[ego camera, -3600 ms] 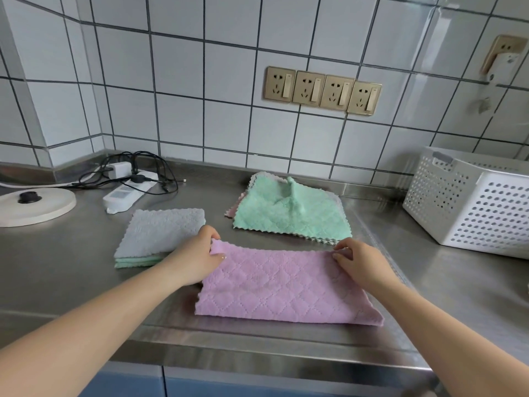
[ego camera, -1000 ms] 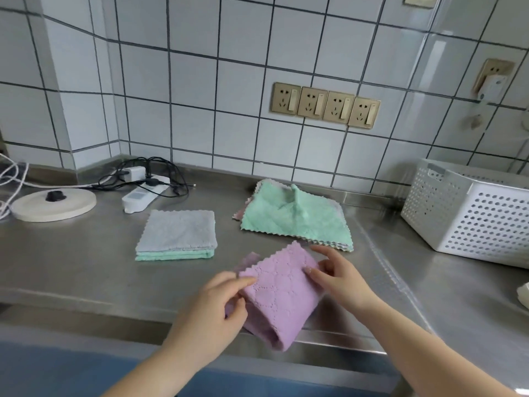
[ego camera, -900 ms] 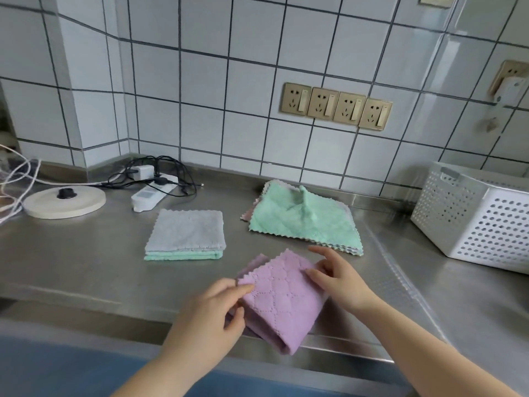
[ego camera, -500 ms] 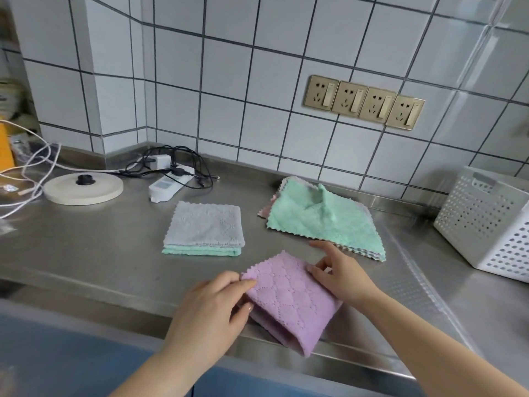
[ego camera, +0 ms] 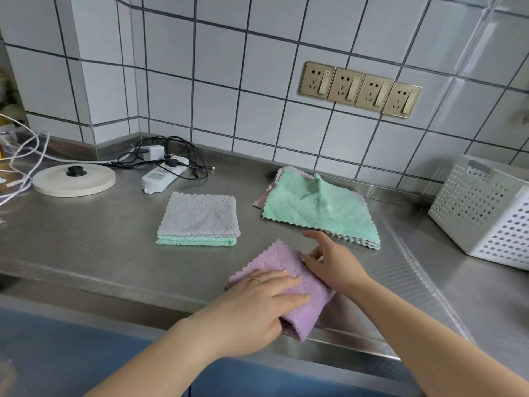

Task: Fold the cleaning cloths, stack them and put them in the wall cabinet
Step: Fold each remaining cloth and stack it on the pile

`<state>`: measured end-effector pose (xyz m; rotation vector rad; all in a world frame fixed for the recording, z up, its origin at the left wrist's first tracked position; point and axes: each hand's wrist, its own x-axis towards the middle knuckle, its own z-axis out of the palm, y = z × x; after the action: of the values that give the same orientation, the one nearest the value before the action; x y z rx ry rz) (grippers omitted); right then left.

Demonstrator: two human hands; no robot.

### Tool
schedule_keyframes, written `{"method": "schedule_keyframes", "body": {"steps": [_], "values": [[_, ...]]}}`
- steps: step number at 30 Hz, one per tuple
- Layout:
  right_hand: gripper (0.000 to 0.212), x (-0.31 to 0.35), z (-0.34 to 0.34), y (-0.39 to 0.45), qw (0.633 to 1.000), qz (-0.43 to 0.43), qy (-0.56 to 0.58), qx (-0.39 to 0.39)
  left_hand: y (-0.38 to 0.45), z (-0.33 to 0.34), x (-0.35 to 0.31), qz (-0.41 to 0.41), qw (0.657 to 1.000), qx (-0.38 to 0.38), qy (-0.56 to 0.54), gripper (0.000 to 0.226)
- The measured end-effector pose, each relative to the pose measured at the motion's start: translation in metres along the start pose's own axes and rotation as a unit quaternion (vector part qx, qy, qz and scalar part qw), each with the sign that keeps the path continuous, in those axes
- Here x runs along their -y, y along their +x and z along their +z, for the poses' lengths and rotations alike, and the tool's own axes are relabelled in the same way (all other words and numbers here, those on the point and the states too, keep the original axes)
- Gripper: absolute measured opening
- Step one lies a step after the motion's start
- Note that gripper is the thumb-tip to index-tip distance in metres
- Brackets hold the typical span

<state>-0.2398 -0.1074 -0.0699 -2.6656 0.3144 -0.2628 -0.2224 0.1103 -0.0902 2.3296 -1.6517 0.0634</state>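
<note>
A folded purple cloth (ego camera: 274,260) lies near the front edge of the steel counter (ego camera: 86,247). My left hand (ego camera: 257,305) lies flat on top of it, fingers straight, pressing it down. My right hand (ego camera: 332,265) touches the cloth's right edge, index finger stretched out and the other fingers bent against the edge. Behind it to the left sits a stack of two folded cloths, grey on green (ego camera: 199,216). A pile of unfolded cloths with a green one on top (ego camera: 317,207) lies further back on the right. No wall cabinet is in view.
A white perforated basket (ego camera: 483,207) stands at the right. At the back left lie a white power strip with black cables (ego camera: 163,174) and a round cream-coloured disc (ego camera: 74,179). White cords trail at the far left edge. Four wall sockets (ego camera: 360,90) sit on the tiles.
The purple cloth went from half-folded to a small square. My left hand, which pinched its left corner, now lies flat on top. The camera has turned left.
</note>
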Motion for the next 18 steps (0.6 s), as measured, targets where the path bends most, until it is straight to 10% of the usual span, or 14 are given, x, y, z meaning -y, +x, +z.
{"method": "schedule_keyframes", "body": {"steps": [5, 12, 18], "values": [[0.057, -0.004, -0.003, -0.01, 0.999, 0.018, -0.034, -0.013, -0.002, -0.003, 0.001, 0.023, 0.996, 0.085, -0.005, 0.07], [0.055, 0.034, 0.014, -0.051, 0.993, -0.022, -0.115, 0.031, 0.015, 0.004, 0.007, -0.105, 0.993, 0.021, 0.042, 0.081], [0.099, 0.023, 0.026, -0.073, 0.979, -0.006, -0.194, 0.065, 0.013, 0.012, 0.01, -0.121, 0.989, 0.051, 0.064, 0.092]]}}
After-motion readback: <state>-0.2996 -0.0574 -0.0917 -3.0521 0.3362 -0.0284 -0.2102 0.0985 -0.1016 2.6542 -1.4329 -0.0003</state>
